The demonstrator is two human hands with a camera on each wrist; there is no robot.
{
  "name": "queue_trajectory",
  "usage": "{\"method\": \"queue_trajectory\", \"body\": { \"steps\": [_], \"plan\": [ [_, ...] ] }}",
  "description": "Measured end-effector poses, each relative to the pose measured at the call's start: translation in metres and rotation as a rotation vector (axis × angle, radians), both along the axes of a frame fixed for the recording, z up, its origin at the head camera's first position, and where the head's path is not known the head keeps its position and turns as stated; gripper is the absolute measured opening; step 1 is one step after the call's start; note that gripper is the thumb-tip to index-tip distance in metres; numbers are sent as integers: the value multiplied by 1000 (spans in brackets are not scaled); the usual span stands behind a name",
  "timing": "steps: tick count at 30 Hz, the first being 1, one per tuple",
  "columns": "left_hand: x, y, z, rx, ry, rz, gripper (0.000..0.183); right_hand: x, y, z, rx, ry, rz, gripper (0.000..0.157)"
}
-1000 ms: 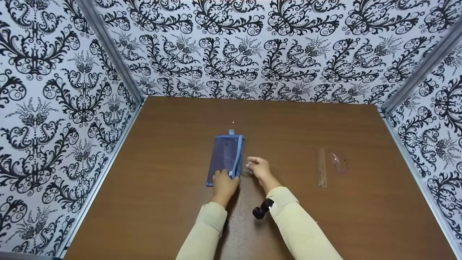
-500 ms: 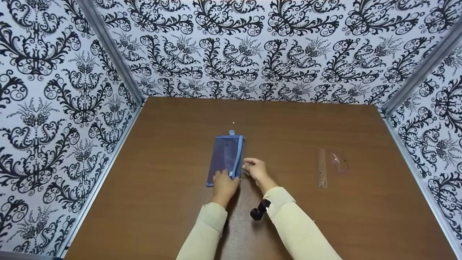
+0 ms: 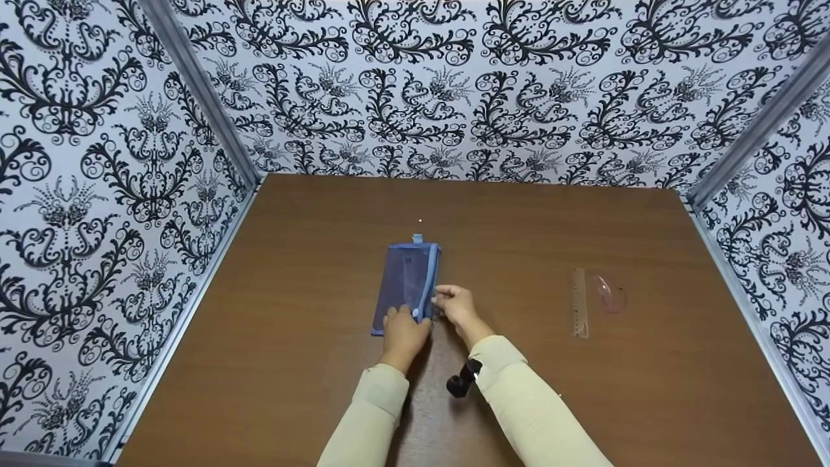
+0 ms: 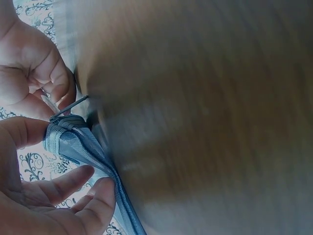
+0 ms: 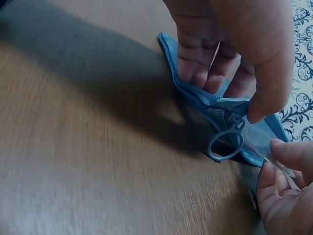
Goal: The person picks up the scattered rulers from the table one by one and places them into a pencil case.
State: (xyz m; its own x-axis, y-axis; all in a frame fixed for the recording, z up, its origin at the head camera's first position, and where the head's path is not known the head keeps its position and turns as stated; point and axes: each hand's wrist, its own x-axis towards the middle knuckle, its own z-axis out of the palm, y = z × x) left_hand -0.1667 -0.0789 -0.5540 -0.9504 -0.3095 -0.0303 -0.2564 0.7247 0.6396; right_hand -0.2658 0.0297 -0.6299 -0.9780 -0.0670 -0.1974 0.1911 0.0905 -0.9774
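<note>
A blue zip pouch (image 3: 403, 275) with see-through panels lies on the table, its zipped side to the right. My left hand (image 3: 403, 334) grips the near end, thumb beside the zip slider (image 5: 235, 121), holding the mouth spread. The ring pull hangs from that slider. At the pouch's right edge, my right hand (image 3: 457, 308) pinches a thin clear plastic piece (image 5: 284, 169) between thumb and fingers. Part of this piece is inside the pouch mouth; its full shape is hidden now.
To the right on the brown table (image 3: 311, 259) lie a clear ruler (image 3: 579, 303) and, beside it, a pinkish clear curved plastic piece (image 3: 606, 295). Patterned walls (image 3: 415, 84) enclose the back and sides.
My right hand has moved a little left, to the pouch's edge, and the clear piece, whose rounded outline showed earlier, has slid into the pouch. My left hand keeps its grip.
</note>
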Motion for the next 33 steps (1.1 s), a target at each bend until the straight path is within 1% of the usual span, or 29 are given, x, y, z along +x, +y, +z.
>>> {"method": "queue_trajectory", "body": {
  "steps": [1, 2, 3, 4, 5, 7, 8, 9, 11, 12, 13, 14, 15, 16, 17, 19, 21, 23, 24, 25, 26, 27, 28, 29, 31, 33],
  "plan": [
    [0, 0, 0, -3, 2, 0, 47, 0, 1, -2, -29, 41, 12, 26],
    [0, 0, 0, -5, 4, 0, 47, 2, 0, 1, -30, 41, 14, 26],
    [0, 0, -1, -7, 4, 0, 46, 1, -1, 1, 3, 12, 7, 27],
    [0, 0, -1, -7, 4, 1, 46, -2, -2, -7, 12, 21, 11, 27],
    [0, 0, -1, -6, 2, 1, 46, -11, -1, -26, -15, 58, 23, 27],
    [0, 0, -1, -1, 0, 4, 46, -34, 0, -72, -22, 72, 29, 28],
    [0, 0, -1, 2, -2, 5, 45, -43, 0, -89, -5, 46, 22, 29],
    [0, 0, 0, 2, -3, 6, 45, -57, 1, -116, -14, 57, 27, 30],
    [0, 0, 0, 4, -3, 9, 45, -82, 5, -166, -80, 113, 53, 32],
    [0, 0, 0, 3, -2, 9, 44, -88, 5, -179, -76, 105, 54, 33],
    [0, 0, 0, 1, -2, 9, 44, -92, 6, -185, -94, 97, 61, 32],
    [0, 0, 0, -1, -1, 8, 44, -92, 6, -184, -103, 94, 67, 31],
    [0, 0, 0, -2, -3, 7, 44, -86, 5, -174, -94, 85, 60, 30],
    [0, 0, 0, -1, -5, 6, 45, -78, 4, -156, -84, 81, 59, 28],
    [0, 0, 0, 1, -6, 5, 45, -64, 2, -127, -49, 46, 50, 27],
    [0, -1, -1, 6, -12, 2, 46, -32, -2, -63, 7, -6, 32, 27],
    [0, -1, -1, 10, -18, -2, 48, 0, -5, 0, 49, -29, 22, 31],
    [0, -1, -2, 10, -21, -6, 50, 27, -6, 52, 77, -64, 27, 32],
    [0, -1, -2, 9, -24, -6, 52, 36, -6, 69, 73, -65, 33, 31],
    [0, -1, -2, 8, -25, -7, 53, 43, -6, 82, 76, -71, 41, 32],
    [0, -1, -3, 6, -26, -7, 54, 47, -5, 90, 66, -77, 52, 32],
    [0, -2, -3, 6, -27, -7, 55, 48, -4, 92, 55, -73, 64, 31],
    [0, -2, -2, 6, -29, -7, 56, 49, -3, 90, 46, -65, 79, 31],
    [-1, -2, -2, 7, -31, -7, 57, 50, -2, 93, 35, -79, 84, 31],
    [-1, -2, -2, 8, -35, -6, 57, 45, -1, 82, 27, -76, 98, 31],
    [-1, -2, -2, 10, -46, -6, 58, 41, 0, 75, 19, -100, 105, 31]
  ]
}}
